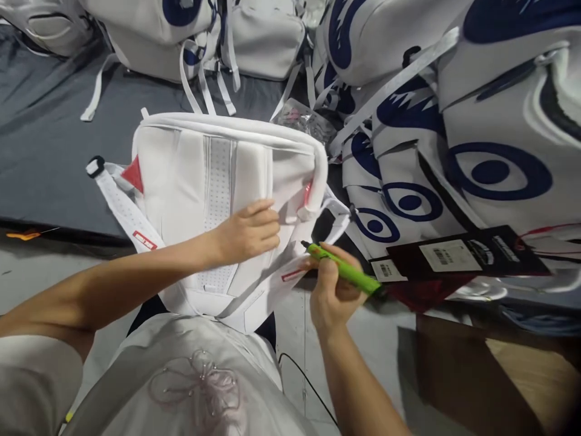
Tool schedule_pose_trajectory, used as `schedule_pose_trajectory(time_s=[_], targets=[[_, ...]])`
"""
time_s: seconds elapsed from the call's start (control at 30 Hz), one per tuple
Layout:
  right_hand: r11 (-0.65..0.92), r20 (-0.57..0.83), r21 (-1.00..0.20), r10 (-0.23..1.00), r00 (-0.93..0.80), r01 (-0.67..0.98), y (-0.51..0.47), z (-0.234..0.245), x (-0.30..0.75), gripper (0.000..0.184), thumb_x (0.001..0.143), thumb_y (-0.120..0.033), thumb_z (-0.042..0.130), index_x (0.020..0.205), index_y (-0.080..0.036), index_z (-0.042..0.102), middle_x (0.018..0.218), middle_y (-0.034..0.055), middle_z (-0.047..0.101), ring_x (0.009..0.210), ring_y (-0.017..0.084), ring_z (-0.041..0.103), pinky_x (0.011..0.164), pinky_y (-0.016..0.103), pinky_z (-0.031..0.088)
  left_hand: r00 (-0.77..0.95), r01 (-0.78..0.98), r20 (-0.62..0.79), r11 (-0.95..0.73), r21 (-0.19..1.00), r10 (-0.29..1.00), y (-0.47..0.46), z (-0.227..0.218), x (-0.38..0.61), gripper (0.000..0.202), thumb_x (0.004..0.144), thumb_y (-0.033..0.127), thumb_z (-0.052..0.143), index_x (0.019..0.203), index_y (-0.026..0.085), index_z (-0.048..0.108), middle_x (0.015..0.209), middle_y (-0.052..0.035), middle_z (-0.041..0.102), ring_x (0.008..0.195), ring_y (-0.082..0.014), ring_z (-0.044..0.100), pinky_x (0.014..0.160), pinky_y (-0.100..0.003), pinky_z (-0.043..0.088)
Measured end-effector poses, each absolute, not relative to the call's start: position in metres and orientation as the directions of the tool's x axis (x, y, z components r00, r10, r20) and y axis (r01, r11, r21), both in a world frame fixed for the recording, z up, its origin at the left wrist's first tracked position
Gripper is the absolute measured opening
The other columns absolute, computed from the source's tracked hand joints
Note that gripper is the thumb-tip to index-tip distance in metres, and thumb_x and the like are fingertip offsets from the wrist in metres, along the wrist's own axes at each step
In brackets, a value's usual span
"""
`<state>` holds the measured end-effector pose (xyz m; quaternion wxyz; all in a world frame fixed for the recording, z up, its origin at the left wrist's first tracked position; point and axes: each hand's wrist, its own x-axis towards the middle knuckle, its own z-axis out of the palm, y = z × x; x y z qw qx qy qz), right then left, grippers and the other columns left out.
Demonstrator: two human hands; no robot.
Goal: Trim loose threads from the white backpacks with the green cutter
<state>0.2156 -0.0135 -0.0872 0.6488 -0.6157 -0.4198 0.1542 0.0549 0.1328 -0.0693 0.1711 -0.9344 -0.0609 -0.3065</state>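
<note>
A white backpack (167, 175) lies across my lap with its padded back panel facing up. Its shoulder straps spread to both sides and carry small red labels. My left hand (252, 233) rests on the right half of that panel, fingers curled together on the fabric. In my right hand (336, 284) is a bright green pen-shaped tool (347, 272) with a dark tip. The tip points up and left, close to the right strap (276, 287). Whether it touches the fabric I cannot tell.
White backpacks with navy eye designs (411, 203) crowd the right side, and more bags (263, 42) stand along the back on a dark cloth (49, 121). A dark hang tag (472, 254) dangles at right. A black cable (308, 381) runs over the floor. Orange-handled snips (25, 235) lie at left.
</note>
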Motion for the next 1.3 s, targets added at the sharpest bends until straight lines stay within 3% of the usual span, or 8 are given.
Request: schedule_pose_trajectory(time_s=[0.07, 0.17, 0.37, 0.6, 0.73, 0.97, 1.2, 1.3], targets=[[0.188, 0.378, -0.910, 0.739, 0.558, 0.369, -0.001, -0.068, 0.229, 0.020, 0.093, -0.039, 0.064, 0.094, -0.019, 0.068, 0.065, 0.0000, 0.070, 0.046, 0.014, 0.062, 0.048, 0.027, 0.051, 0.792, 0.193, 0.611, -0.940, -0.281, -0.020, 0.122, -0.072, 0.058, 0.022, 0.095, 0.011, 0.054, 0.078, 0.022, 0.058, 0.078, 0.0039, 0.059, 0.101, -0.0138, 0.057, 0.121, -0.033, 0.035], [0.131, 0.334, -0.910, 0.795, 0.507, 0.394, 0.008, -0.057, 0.228, 0.025, 0.094, -0.042, 0.062, 0.087, -0.018, 0.067, 0.053, -0.0032, 0.063, 0.041, 0.013, 0.057, 0.043, 0.026, 0.047, 0.800, 0.208, 0.599, -0.955, -0.213, 0.040, 0.126, -0.073, 0.059, 0.024, 0.098, 0.016, 0.051, 0.077, 0.023, 0.058, 0.079, 0.0037, 0.060, 0.101, -0.0129, 0.058, 0.122, -0.036, 0.036], [0.084, 0.338, -0.882, 0.799, 0.497, 0.465, 0.008, -0.078, 0.212, 0.026, 0.094, -0.043, 0.062, 0.090, -0.019, 0.068, 0.062, -0.0010, 0.067, 0.044, 0.012, 0.059, 0.044, 0.026, 0.047, 0.874, 0.154, 0.477, -0.984, -0.090, 0.093, 0.138, -0.066, 0.053, 0.008, 0.094, 0.016, 0.059, 0.087, 0.018, 0.063, 0.120, -0.0082, 0.066, 0.133, -0.0239, 0.051, 0.119, -0.049, 0.041], [0.094, 0.345, -0.870, 0.817, 0.462, 0.483, 0.013, -0.085, 0.212, 0.022, 0.095, -0.041, 0.060, 0.093, -0.020, 0.066, 0.068, -0.0003, 0.068, 0.046, 0.012, 0.060, 0.044, 0.026, 0.047, 0.709, 0.376, 0.679, -0.917, -0.134, 0.192, 0.114, -0.100, 0.047, 0.014, 0.093, 0.013, 0.058, 0.082, 0.022, 0.061, 0.114, -0.0004, 0.070, 0.136, -0.0194, 0.050, 0.121, -0.046, 0.034], [0.093, 0.394, -0.793, 0.832, 0.391, 0.602, 0.011, -0.084, 0.212, 0.022, 0.096, -0.041, 0.059, 0.094, -0.021, 0.067, 0.079, 0.0026, 0.073, 0.050, 0.014, 0.063, 0.051, 0.030, 0.051, 0.699, 0.391, 0.686, -0.911, -0.132, 0.201, 0.112, -0.108, 0.048, 0.015, 0.090, 0.010, 0.058, 0.083, 0.023, 0.061, 0.119, 0.0024, 0.068, 0.135, -0.0162, 0.050, 0.124, -0.042, 0.027], [0.110, 0.464, -0.580, 0.859, 0.216, 0.807, 0.020, -0.078, 0.213, 0.030, 0.098, -0.045, 0.055, 0.087, -0.022, 0.070, 0.087, 0.0041, 0.076, 0.061, 0.015, 0.065, 0.059, 0.030, 0.050, 0.673, 0.486, 0.701, -0.855, -0.182, 0.234, 0.112, -0.110, 0.050, 0.013, 0.096, 0.021, 0.055, 0.085, 0.025, 0.062, 0.126, 0.0013, 0.065, 0.134, -0.0176, 0.051, 0.118, -0.042, 0.037], [0.083, 0.418, -0.562, 0.887, 0.196, 0.823, 0.026, -0.074, 0.214, 0.036, 0.100, -0.046, 0.050, 0.082, -0.021, 0.068, 0.087, 0.0040, 0.075, 0.055, 0.013, 0.061, 0.053, 0.028, 0.043, 0.740, 0.470, 0.505, -0.879, 0.086, 0.445, 0.111, -0.107, 0.053, 0.022, 0.101, 0.022, 0.044, 0.095, 0.026, 0.065, 0.134, 0.0014, 0.062, 0.135, -0.0206, 0.052, 0.116, -0.050, 0.042], [0.099, 0.421, -0.515, 0.894, 0.151, 0.851, 0.029, -0.072, 0.216, 0.032, 0.099, -0.045, 0.052, 0.084, -0.020, 0.067, 0.080, 0.0038, 0.072, 0.055, 0.014, 0.059, 0.054, 0.029, 0.040, 0.740, 0.474, 0.490, -0.874, 0.105, 0.461, 0.111, -0.106, 0.054, 0.022, 0.101, 0.022, 0.044, 0.096, 0.026, 0.065, 0.134, 0.0010, 0.061, 0.136, -0.0212, 0.052, 0.116, -0.051, 0.042]])
